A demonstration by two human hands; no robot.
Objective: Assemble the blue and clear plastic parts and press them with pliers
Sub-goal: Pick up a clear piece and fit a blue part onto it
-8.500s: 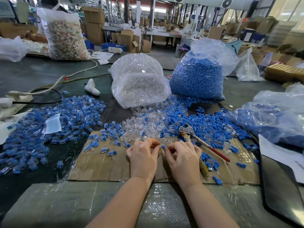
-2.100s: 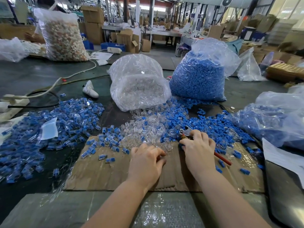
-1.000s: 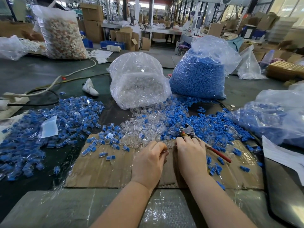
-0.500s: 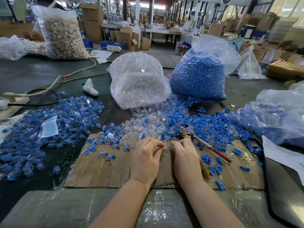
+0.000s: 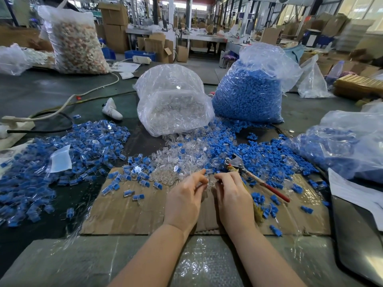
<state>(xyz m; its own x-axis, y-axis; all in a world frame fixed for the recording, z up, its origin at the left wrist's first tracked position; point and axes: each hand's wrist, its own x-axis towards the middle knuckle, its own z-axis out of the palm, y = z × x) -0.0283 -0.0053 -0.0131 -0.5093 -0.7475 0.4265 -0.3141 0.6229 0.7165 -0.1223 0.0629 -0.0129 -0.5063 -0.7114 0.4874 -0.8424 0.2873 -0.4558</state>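
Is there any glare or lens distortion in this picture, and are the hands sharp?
Head view: wide-angle bending curves the edges; glare sits on the clear bag and the plastic wrap near the bottom; left hand and right hand look reasonably sharp; the far background is soft.

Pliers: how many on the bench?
1. The pliers lie on the cardboard, just right of the right hand. More could be buried under the parts.

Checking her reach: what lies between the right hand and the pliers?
Head view: almost nothing. The pliers lie right beside the right hand, on the cardboard.
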